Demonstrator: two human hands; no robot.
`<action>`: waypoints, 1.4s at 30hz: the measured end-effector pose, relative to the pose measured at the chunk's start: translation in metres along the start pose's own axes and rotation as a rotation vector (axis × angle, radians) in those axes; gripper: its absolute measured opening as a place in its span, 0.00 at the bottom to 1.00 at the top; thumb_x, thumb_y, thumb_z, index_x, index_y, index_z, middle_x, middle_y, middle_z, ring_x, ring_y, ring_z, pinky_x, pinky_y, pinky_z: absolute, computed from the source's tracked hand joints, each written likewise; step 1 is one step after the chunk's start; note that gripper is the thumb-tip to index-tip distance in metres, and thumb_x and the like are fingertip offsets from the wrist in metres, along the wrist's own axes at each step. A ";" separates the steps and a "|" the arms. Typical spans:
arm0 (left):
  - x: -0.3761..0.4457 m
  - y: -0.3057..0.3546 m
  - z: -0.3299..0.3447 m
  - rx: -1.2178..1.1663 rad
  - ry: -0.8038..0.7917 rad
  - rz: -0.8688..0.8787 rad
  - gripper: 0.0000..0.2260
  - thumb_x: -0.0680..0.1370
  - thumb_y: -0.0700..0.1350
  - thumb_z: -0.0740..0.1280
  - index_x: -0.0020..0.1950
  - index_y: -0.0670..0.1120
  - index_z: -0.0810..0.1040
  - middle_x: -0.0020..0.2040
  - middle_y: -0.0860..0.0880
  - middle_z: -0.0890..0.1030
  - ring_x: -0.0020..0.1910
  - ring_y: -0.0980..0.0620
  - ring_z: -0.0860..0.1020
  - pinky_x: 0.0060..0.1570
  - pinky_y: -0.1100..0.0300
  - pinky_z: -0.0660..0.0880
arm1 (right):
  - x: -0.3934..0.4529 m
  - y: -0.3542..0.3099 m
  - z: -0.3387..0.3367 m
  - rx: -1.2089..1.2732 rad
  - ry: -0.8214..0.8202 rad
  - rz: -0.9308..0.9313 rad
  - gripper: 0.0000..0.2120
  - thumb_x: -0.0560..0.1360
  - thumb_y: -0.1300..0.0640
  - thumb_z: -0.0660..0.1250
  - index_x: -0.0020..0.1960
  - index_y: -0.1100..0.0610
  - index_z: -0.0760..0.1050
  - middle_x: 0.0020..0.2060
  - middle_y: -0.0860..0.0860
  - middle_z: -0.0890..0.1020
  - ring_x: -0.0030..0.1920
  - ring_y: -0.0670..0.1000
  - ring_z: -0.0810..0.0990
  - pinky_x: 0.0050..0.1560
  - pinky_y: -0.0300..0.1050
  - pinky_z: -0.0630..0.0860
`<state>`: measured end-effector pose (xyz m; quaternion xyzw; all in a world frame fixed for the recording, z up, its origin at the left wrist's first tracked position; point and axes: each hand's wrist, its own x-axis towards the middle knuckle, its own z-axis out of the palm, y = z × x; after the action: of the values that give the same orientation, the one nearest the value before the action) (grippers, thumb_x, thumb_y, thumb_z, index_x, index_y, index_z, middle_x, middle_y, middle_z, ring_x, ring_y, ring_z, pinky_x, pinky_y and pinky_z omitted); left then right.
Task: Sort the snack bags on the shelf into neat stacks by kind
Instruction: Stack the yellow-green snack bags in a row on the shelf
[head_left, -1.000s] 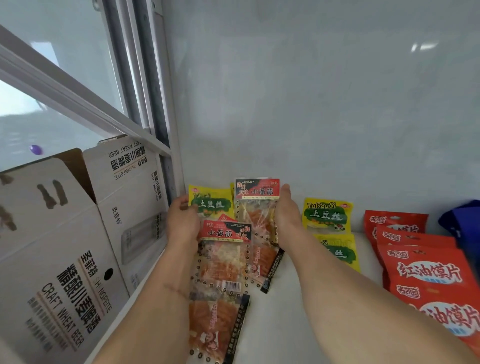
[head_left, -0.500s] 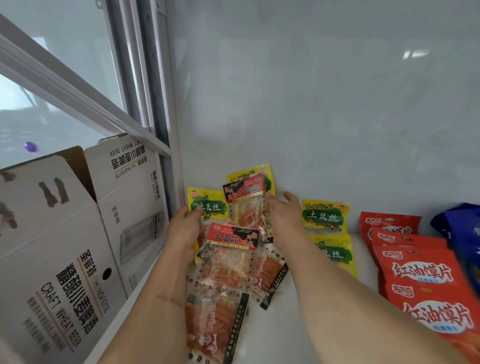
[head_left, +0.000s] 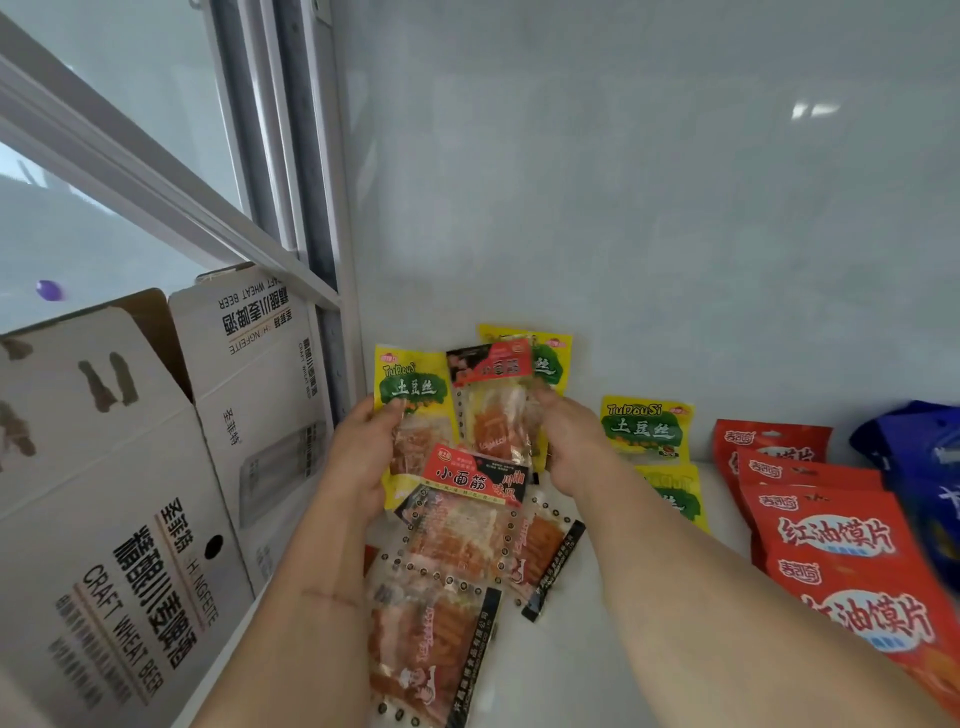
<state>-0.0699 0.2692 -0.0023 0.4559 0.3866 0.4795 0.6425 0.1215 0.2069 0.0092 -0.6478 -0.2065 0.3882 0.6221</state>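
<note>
Left hand (head_left: 363, 457): pinching yellow bag (head_left: 413, 395), shelf (head_left: 613, 649) back-left corner.
Right hand (head_left: 571, 447): clamped on clear bag (head_left: 493, 410) (lifted, tilted).
Advice: lay squarely atop clear stack (head_left: 467, 530); align edges.

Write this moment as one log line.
left hand holds yellow bag | right hand holds clear bag | sorting unfinished

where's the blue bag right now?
Head view, far right edge: the blue bag sits at the back of the shelf, right of the red bags.
</note>
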 end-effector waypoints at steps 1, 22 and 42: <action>0.001 0.002 0.000 -0.001 0.003 0.011 0.09 0.83 0.45 0.64 0.62 0.47 0.78 0.53 0.43 0.86 0.49 0.43 0.85 0.53 0.42 0.81 | 0.001 0.000 -0.001 0.010 0.015 -0.012 0.11 0.78 0.48 0.67 0.51 0.56 0.78 0.47 0.52 0.83 0.45 0.53 0.81 0.37 0.44 0.74; -0.030 0.034 0.021 0.090 0.110 0.361 0.08 0.81 0.49 0.65 0.44 0.56 0.81 0.44 0.53 0.84 0.47 0.49 0.83 0.56 0.40 0.79 | -0.039 -0.024 -0.033 0.059 0.372 -0.552 0.14 0.80 0.48 0.64 0.38 0.53 0.74 0.36 0.50 0.80 0.38 0.51 0.75 0.41 0.47 0.73; -0.205 -0.036 0.072 0.325 0.025 0.214 0.07 0.81 0.51 0.65 0.52 0.51 0.81 0.45 0.47 0.87 0.43 0.45 0.86 0.44 0.46 0.83 | -0.151 0.052 -0.143 -0.560 0.408 -0.436 0.12 0.81 0.54 0.62 0.55 0.61 0.77 0.53 0.60 0.82 0.55 0.61 0.79 0.45 0.47 0.68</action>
<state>-0.0428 0.0505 -0.0041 0.5860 0.4162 0.4821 0.5010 0.1266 -0.0058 -0.0152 -0.7970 -0.3092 0.0396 0.5174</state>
